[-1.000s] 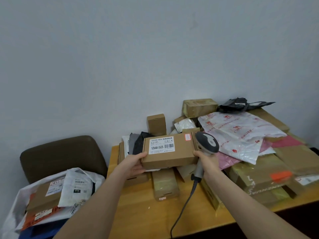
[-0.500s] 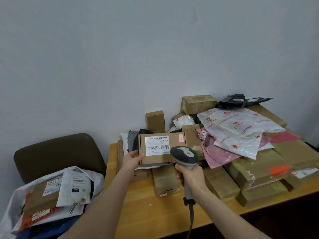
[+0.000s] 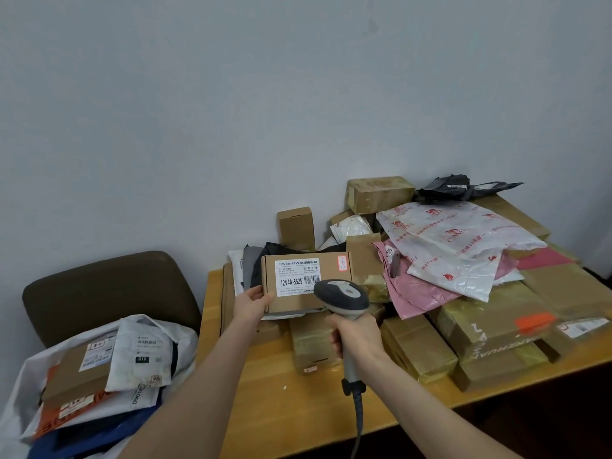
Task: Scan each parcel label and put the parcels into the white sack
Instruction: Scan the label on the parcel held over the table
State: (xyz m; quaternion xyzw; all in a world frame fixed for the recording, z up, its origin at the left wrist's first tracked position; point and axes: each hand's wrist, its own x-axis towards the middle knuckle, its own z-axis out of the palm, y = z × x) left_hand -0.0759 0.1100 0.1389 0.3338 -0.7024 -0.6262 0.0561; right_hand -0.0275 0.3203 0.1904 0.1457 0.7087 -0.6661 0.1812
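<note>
Since a second ago the scanner (image 3: 342, 294) has swung from the right end of the brown box (image 3: 291, 303) round to its near side. Its grey head now covers the box's lower right corner. Against the half-second frame we see almost no shift.

Left hand (image 3: 253, 301) grips the left end of the box, thumb on the near face, other fingers hidden behind it. Box is held upright, long side level, over the far left part of the bench (image 3: 275, 409). We cannot tell if its bottom edge touches the parcels under it. White label (image 3: 297, 277) faces us, barcode at its right edge just above the scanner head. Red sticker (image 3: 342, 262) sits at the box's top right corner.

Right hand (image 3: 356, 336) wraps the scanner handle, fingers (image 3: 335, 341) clamped on it, head aimed away from us at the box. Grey cable (image 3: 359, 422) drops from the handle out of the near edge.

White sack (image 3: 18, 402) sits left of the bench by a brown chair (image 3: 109, 286), mouth open. It holds a labelled carton (image 3: 82, 369), a white mailer (image 3: 142, 352), an orange parcel (image 3: 66, 414) and a blue parcel (image 3: 89, 437).

Right of the held box we see the pile on the bench. A printed white bag (image 3: 457, 240) lies on a pink bag (image 3: 420, 293), with a black bag (image 3: 460, 188) at the far side. Taped cartons (image 3: 417, 349) lie nearer us, and a small upright carton (image 3: 296, 228) stands just behind the held box.
</note>
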